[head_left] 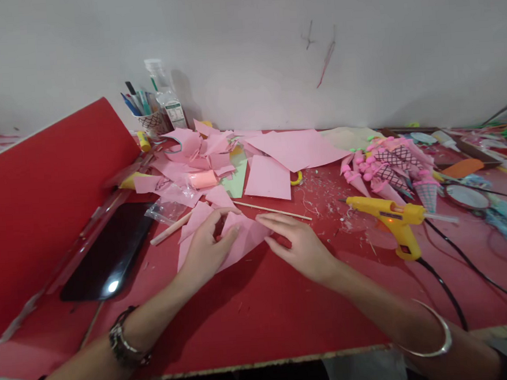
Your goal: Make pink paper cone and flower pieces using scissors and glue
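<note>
A piece of pink paper (249, 238), partly folded or curled, is held low over the red table between both hands. My left hand (204, 248) has its thumb and fingers closed on the paper's left part. At its right corner, my right hand (299, 246) pinches the edge between thumb and straight fingers. More pink paper lies under and behind the left hand. Just beyond the fingertips lies a thin wooden stick (276, 210), and a pale rolled stick (169, 229) is left of the left hand. The covered paper edges are hidden by my fingers.
A yellow glue gun (388, 218) with a lit orange light lies at right, its cord trailing forward. Behind it are several pink paper cones (391, 166). A phone (110, 252), a red board (54, 198), pink scraps (190, 154), a pen cup (151, 125) and a bottle (172, 106) stand left.
</note>
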Available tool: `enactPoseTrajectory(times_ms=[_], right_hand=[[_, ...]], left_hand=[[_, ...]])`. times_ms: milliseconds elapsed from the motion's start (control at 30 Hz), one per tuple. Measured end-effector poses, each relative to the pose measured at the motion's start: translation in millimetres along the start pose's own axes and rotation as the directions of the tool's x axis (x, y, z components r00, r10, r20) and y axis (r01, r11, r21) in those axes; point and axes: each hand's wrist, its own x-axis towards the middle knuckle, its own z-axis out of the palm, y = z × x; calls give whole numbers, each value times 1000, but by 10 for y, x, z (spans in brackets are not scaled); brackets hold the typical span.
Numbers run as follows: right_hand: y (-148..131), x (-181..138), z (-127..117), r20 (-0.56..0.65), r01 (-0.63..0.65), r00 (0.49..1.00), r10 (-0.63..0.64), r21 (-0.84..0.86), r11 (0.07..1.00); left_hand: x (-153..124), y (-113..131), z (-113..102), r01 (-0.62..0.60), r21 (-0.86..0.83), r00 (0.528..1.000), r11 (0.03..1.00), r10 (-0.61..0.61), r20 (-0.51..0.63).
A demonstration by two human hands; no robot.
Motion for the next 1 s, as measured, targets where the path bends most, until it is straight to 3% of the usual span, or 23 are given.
enactPoseTrajectory(times_ms=[300,500,600,800,933,1000], right_hand=[[-53,32,-50,-51,-42,998,44,48,998],[-68,41,-38,96,-194,980,173,299,934],[-46,42,-22,66,-214,977,204,350,912],[-32,34,-44,-40,-115,990,136,340,933],[-48,33,-63,-93,-36,993,72,337,941],[-55,33,-67,-113,6,993,34,340,941]], left_hand=[[18,-35,7,5,-32,1000,999,-5,-8],[11,-37,19,-14,-89,999,996,18,35],[24,-59,-1,-15,-144,997,990,25,70],[41,-125,-23,95,-232,992,968,-72,106],[7,-61,-37,162,-223,958,961,-99,268],[-11,-42,-41,239,-198,941,951,-176,289]])
